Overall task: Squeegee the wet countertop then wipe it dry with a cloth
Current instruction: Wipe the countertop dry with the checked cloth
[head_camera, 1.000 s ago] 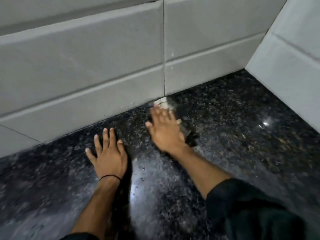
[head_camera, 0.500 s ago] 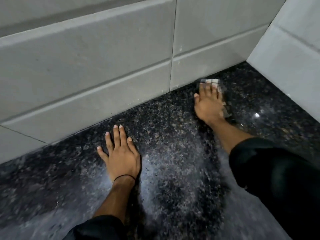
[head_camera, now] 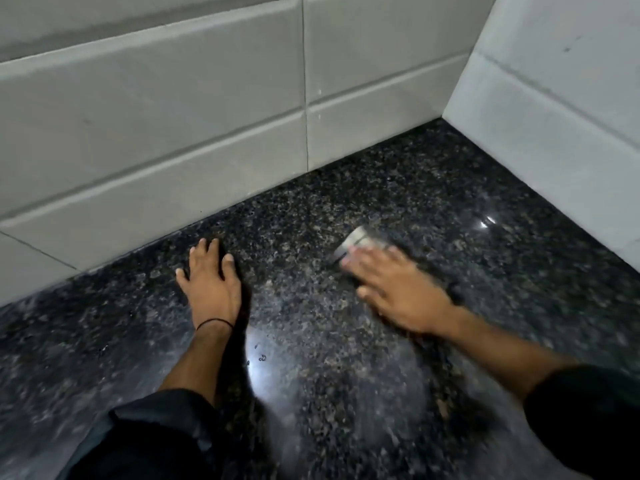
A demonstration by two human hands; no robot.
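The dark speckled granite countertop (head_camera: 346, 393) fills the lower view and shines with a light glare near its middle. My left hand (head_camera: 211, 284) lies flat on it with straight fingers, a black band at the wrist. My right hand (head_camera: 398, 289), blurred by motion, presses flat on a small pale folded cloth (head_camera: 358, 242). Only the cloth's far end shows beyond the fingertips. No squeegee is in view.
A grey tiled wall (head_camera: 173, 133) runs along the back of the counter. A second tiled wall (head_camera: 554, 133) closes the right side, and the two meet in a corner at the upper right. A few small water drops (head_camera: 261, 357) sit by the glare.
My right hand slid the cloth from the back wall toward the right corner, then back toward me to the counter's middle. My left hand stayed planted.
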